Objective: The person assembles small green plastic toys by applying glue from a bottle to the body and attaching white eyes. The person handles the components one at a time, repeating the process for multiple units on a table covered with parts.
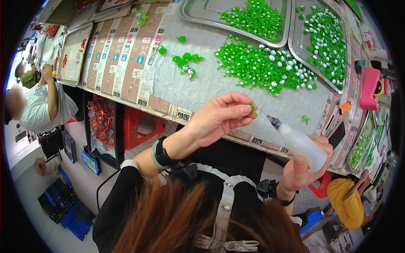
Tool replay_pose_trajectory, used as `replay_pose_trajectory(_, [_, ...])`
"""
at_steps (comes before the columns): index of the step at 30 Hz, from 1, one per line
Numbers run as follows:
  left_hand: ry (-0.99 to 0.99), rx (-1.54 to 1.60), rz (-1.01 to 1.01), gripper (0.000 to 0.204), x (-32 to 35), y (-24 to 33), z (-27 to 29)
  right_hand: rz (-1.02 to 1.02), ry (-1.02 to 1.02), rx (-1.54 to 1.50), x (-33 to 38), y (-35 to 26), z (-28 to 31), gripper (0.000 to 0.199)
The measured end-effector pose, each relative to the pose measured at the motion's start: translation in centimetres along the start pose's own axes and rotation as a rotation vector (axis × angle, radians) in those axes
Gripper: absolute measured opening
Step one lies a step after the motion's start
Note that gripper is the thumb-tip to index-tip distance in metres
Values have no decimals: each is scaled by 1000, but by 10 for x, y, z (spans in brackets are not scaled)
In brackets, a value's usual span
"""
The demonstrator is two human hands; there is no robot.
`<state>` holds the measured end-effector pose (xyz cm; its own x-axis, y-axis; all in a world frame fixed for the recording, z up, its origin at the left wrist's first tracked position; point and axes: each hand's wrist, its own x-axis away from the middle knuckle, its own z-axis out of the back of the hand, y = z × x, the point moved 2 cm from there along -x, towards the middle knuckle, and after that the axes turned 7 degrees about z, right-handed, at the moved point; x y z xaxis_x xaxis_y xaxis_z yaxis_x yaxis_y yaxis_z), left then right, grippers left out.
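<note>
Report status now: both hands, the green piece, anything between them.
Left hand pinches small green piece in fingertip grip. Right hand holds needle-tip squeeze bottle, needle aimed at piece, just short. Nothing between them.

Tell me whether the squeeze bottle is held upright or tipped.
Tipped. The squeeze bottle lies slanted in the right hand, its needle tip up-left toward the small green piece pinched by the left hand.
</note>
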<state>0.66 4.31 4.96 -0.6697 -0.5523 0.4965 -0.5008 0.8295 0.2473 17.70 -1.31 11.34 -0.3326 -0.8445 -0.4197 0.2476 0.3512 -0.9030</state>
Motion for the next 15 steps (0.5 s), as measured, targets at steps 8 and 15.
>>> replay_pose_trajectory(8, [-1,-67,-93,11,1,2,-3,-49,-11,6,2,0,0,41])
replay_pose_trajectory(15, [5,-50,-91,11,2,2,-3,-61,-26,4,2,3,-1,40])
